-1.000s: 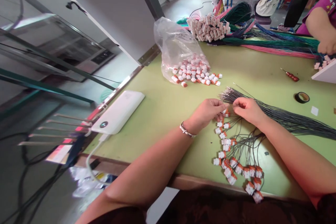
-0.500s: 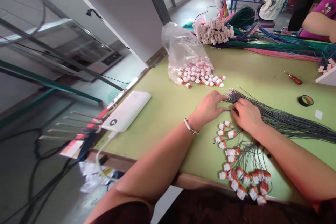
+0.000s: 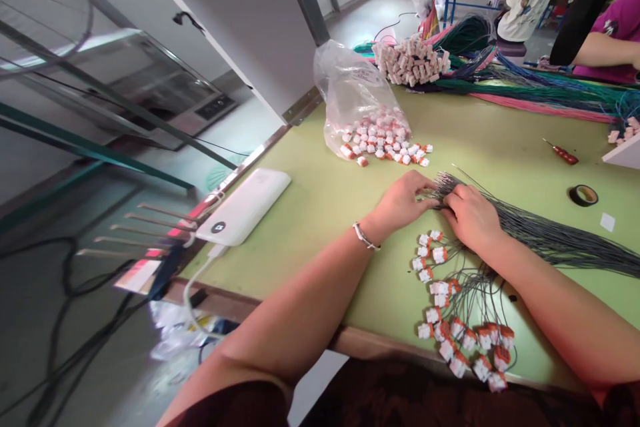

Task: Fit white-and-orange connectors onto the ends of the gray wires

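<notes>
A long bundle of dark grey wires [image 3: 560, 233] lies on the green table, its bare metal ends toward the middle. At those ends my left hand [image 3: 406, 200] has thumb and fingers closing on something too small to make out. My right hand [image 3: 470, 213] rests on the bundle just right of it, fingers curled on the grey wires. Below my hands, wires fitted with white and orange connectors [image 3: 457, 330] fan toward the table's front edge. Loose white and orange connectors [image 3: 383, 140] spill from a clear plastic bag [image 3: 350, 83] beyond my left hand.
A white power bank [image 3: 245, 207] with a cable lies at the left edge. On the right are a red-handled pick [image 3: 564, 153] and black tape roll [image 3: 583, 195]. Colored wire bundles [image 3: 540, 90] cross the back, near a person in purple [image 3: 613, 37].
My left thumb and fingers have shifted slightly in toward the wire ends. The view has moved a little, and the person's arm at the back right has shifted.
</notes>
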Tool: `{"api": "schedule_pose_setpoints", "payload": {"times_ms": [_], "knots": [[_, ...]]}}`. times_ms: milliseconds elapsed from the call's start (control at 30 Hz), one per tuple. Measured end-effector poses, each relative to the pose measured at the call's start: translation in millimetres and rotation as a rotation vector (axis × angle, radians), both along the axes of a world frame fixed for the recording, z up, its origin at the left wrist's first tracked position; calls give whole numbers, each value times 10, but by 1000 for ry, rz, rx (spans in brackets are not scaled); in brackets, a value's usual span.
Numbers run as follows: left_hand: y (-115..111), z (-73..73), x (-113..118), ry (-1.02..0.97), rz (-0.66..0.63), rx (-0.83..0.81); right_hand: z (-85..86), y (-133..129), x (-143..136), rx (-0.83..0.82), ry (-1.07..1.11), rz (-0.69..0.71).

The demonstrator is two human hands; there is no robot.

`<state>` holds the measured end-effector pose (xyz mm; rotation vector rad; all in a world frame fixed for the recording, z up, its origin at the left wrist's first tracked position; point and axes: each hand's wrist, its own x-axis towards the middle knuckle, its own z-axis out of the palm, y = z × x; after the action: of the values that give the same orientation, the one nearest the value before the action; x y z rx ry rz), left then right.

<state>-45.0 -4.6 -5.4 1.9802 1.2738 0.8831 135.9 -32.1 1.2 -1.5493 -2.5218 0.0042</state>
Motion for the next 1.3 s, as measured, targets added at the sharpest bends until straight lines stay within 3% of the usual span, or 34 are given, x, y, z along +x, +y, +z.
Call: {"api": "schedule_pose_setpoints", "payload": {"times_ms": [233,367,433,500,600,733,833,967,1067,1200,1300], "knots": [[21,31,-4,-294,-95,-298,-76,49,92,10,199,94],[84,-20,2,-403,-91,-345,-36,15,161,68,439,193],[119,-26,-10,-454,-50,-340,-48,21,159,38,494,185],[140,-4,-41,-486,73,-297,-88,50,135,-26,465,145],[117,78,-114,-330,230,-170,-144,107,88,-104,407,76],[5,162,-187,37,28,-76,-109,126,42,-150,380,45],[-46,172,-214,176,12,-29,-37,104,-2,-187,254,31],[-35,189,-239,113,135,-50,8,104,-63,-215,115,-24],[-18,184,-236,47,184,-89,-13,136,-45,-212,132,5],[-20,99,-180,-15,182,-162,-52,193,72,-167,374,78],[-51,24,-110,-18,104,-208,-59,208,144,-113,599,85]]}}
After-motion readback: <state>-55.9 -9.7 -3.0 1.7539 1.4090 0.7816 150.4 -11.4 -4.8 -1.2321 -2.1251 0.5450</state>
